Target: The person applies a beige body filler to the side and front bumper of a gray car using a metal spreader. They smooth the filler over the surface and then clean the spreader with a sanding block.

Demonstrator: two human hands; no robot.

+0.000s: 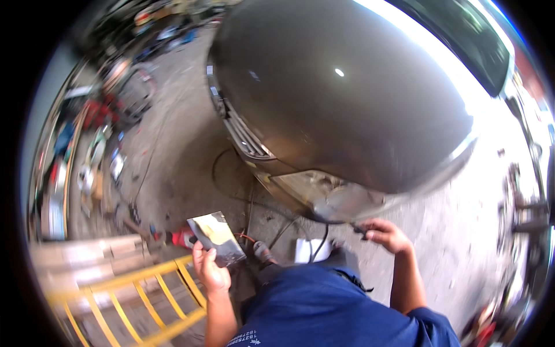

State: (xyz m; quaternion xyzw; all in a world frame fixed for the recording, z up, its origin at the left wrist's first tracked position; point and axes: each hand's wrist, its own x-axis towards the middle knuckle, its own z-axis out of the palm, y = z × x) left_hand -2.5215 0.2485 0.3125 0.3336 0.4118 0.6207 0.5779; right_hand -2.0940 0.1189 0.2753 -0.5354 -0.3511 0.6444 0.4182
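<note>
While the left hand (210, 267) grips a metal sheet (217, 237) (shiny, yellow-smeared) at seven o'clock, the right hand (386, 234) pinches a small dark tool (358, 230). Car hood (341, 92) fills twelve o'clock.

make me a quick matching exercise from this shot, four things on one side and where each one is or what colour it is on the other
Things:
1. left hand
2. right hand
3. car hood
4. ladder-like frame

Descriptions:
A. yellow, at lower left
B. holds a flat shiny metal sheet
C. dark and glossy, fills the upper middle
D. grips a small dark tool near the damaged car corner

Pairs: 1-B, 2-D, 3-C, 4-A
</note>
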